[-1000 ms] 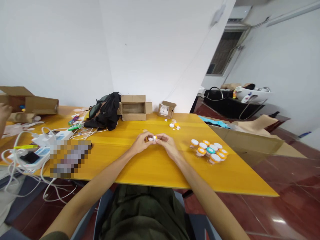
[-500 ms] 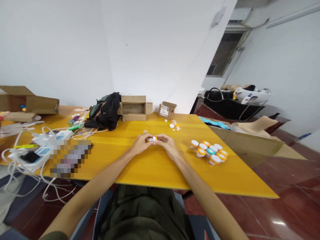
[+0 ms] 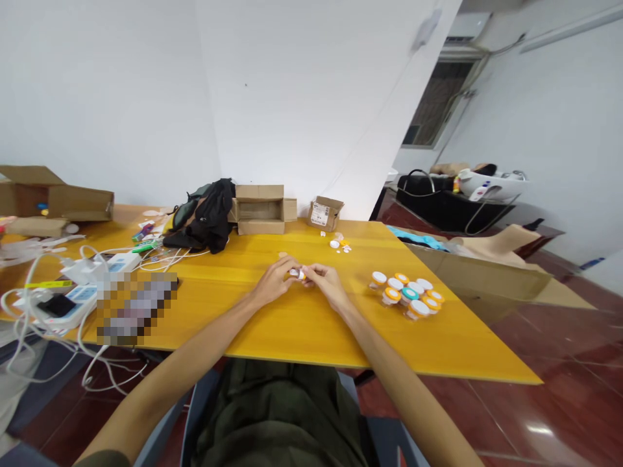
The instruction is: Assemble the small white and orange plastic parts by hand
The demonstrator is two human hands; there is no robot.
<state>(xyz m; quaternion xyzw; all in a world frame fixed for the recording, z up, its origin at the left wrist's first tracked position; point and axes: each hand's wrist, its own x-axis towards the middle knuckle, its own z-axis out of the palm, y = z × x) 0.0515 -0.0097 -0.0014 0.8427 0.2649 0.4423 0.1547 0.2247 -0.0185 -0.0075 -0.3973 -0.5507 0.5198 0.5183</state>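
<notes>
Above the middle of the table, both hands close round a small plastic jar [image 3: 297,274] with white and orange parts; fingers cover much of it. My left hand [image 3: 277,280] grips its left side. On the other side, my right hand [image 3: 325,280] pinches its right end with thumb and fingers. To the right stands a group of several similar clear jars [image 3: 417,310] with white, orange and one teal lid [image 3: 410,294]. Loose white and orange lid pieces [image 3: 335,244] lie beyond my hands.
A small carton [image 3: 325,214] and an open cardboard box [image 3: 261,227] stand against the wall, beside a black bag [image 3: 209,224]. At left are a power strip [image 3: 80,308], tangled white cables and a blurred-out flat object [image 3: 139,308]. A large carton [image 3: 477,285] sits past the table's right edge.
The jar has turned and tilted between my hands, its right end now lower. My right fingers have closed in further on it, and both hands stay in nearly the same place.
</notes>
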